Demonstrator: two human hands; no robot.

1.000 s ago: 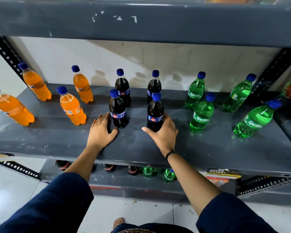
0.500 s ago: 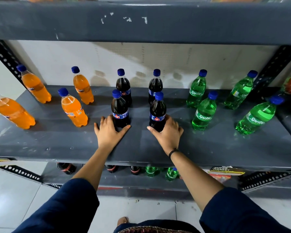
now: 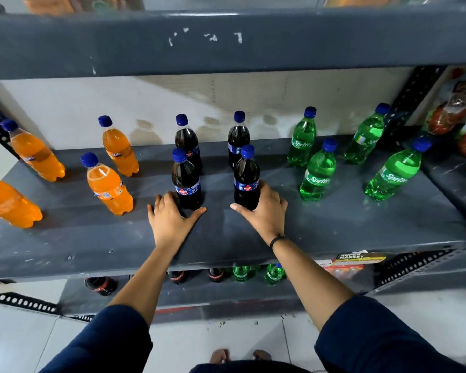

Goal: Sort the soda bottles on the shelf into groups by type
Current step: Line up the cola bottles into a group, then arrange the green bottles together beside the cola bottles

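Note:
Several orange soda bottles point(image 3: 109, 188) stand at the left of the grey shelf point(image 3: 334, 238), several dark cola bottles point(image 3: 187, 141) in the middle, and several green Sprite bottles point(image 3: 318, 175) at the right. My left hand point(image 3: 170, 219) lies flat on the shelf, fingers apart, with the base of the front left cola bottle point(image 3: 186, 184) between thumb and fingers. My right hand point(image 3: 264, 211) curls around the base of the front right cola bottle point(image 3: 246, 181), thumb in front, fingers on its right side.
The shelf above point(image 3: 226, 44) overhangs the bottles. The lower shelf holds more cola bottles point(image 3: 100, 285) and green bottles point(image 3: 273, 273). Red packaged goods point(image 3: 452, 114) fill the neighbouring bay at the right. Perforated uprights frame both sides.
Both hands slid forward along the shelf to the bases of the two front cola bottles; the right hand's fingers closed round its bottle.

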